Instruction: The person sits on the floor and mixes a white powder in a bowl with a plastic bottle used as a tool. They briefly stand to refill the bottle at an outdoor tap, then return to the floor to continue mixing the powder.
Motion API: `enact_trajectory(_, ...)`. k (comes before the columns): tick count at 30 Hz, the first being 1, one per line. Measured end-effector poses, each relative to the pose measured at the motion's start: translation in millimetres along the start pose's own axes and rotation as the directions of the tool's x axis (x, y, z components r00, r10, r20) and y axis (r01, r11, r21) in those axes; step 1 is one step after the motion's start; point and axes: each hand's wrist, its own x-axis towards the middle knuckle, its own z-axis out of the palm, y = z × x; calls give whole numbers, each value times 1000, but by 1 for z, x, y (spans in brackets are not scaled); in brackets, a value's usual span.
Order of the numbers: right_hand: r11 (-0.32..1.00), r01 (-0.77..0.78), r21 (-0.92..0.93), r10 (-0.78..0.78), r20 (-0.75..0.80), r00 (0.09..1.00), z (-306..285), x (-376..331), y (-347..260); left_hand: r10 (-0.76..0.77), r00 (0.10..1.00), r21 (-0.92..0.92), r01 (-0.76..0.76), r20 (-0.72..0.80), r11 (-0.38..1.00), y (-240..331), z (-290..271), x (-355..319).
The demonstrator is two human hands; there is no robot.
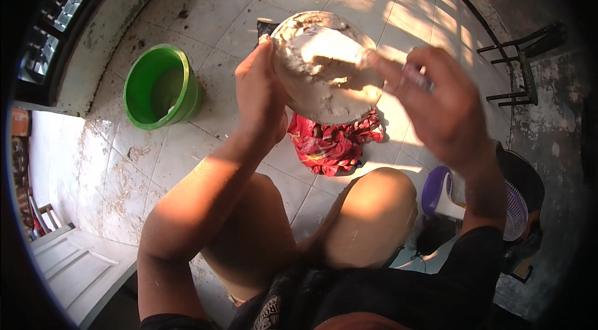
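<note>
Holding the round bowl (324, 68) of pale grey paste above the tiled floor (205, 12), the left hand (261, 90) clamps its rim; the right hand (445, 102), fingers closed, grips a scraping tool (374, 59) whose blade lies in the paste; best to keep the bowl tilted steadily toward the blade, over the red cloth (333, 143); a green bucket (159, 87) stands well apart.

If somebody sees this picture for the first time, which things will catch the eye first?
First, the round bowl of pale paste at the centre, gripped at its edge by the left hand while the right hand holds a tool in it. Next, the bright green bucket on the tiled floor to the left, and the red cloth below the bowl.
</note>
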Motion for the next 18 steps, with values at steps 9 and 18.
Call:
enact_trajectory(9,999,-37,12,38,-78,996,36,-40,-11,-1,989,-86,-12,-150,996,9,-13,20)
enact_trajectory(18,640,-468,609,562,44,826,-13,-39,17,27,993,-142,-43,-114,989,8,-18,26)
